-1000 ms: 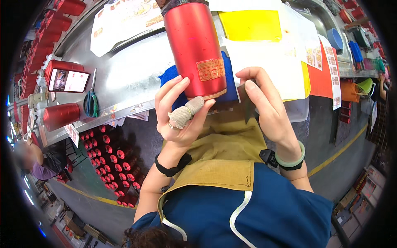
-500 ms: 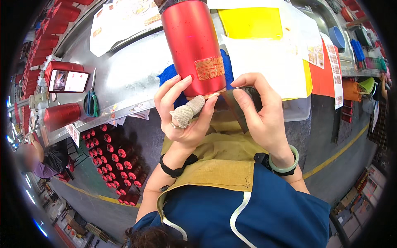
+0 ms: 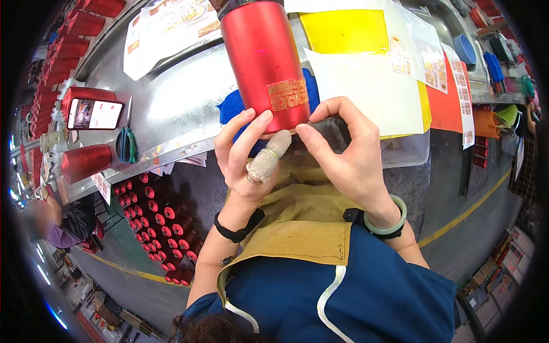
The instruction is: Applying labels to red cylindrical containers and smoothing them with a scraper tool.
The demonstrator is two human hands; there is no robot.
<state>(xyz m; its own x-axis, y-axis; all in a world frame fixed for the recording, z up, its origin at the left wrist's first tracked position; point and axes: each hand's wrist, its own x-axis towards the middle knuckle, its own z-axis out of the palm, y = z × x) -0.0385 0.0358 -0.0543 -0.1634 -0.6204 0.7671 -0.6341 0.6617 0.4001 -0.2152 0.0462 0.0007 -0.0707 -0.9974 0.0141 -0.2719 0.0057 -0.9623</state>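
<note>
A shiny red metal canister [image 3: 260, 57] with a gold square emblem [image 3: 287, 94] lies tilted on a blue cloth [image 3: 231, 107], its lower rim toward me. My left hand [image 3: 246, 148] grips the canister at this rim, two fingers resting on its red side. One finger wears a knitted off-white finger cover [image 3: 267, 159], which presses at the rim. My right hand [image 3: 351, 151] is beside the rim's right end, thumb and forefinger pinched almost together there. Whatever lies between those fingertips is too small to make out.
A phone [image 3: 94, 114], scissors [image 3: 126, 140] and another red canister [image 3: 86, 162] are at the left of the metal bench [image 3: 171, 97]. White sheets [image 3: 354, 91], a yellow sheet [image 3: 346, 31] and a clear plastic bin [image 3: 406, 151] are on the right. Many red canisters [image 3: 154, 228] stand below left.
My right hand has moved slightly left and up, its thumb now at the canister's rim. The dark translucent sheet at its fingers no longer shows plainly. My left fingers have shifted slightly.
</note>
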